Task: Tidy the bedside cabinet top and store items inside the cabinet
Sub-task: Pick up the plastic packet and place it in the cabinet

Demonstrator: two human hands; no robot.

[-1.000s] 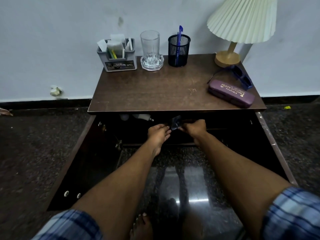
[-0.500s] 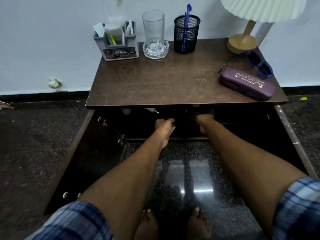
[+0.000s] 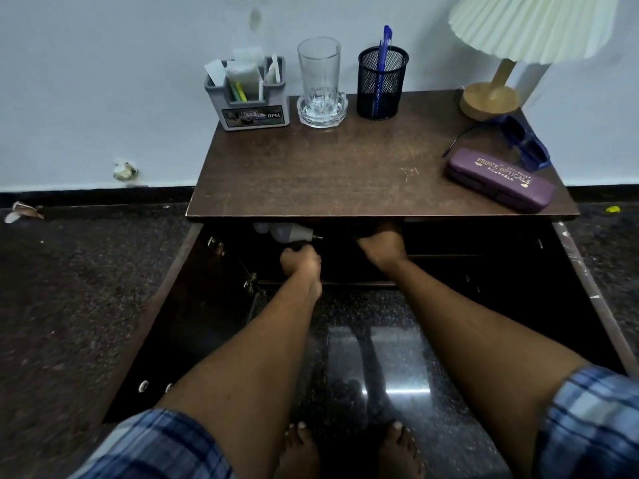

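Under the cabinet top point(image 3: 328, 174), left hand point(image 3: 301, 263) and right hand point(image 3: 383, 249) reach inside, grips unclear.

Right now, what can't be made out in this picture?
Head view:
- Right hand: fingers hidden under the cabinet top.
- Left hand: curled in shadow; any grip too dark.
- Cabinet inside: mostly black; pale object half hidden by the top.
- Lamp: shade cut off at the top edge.
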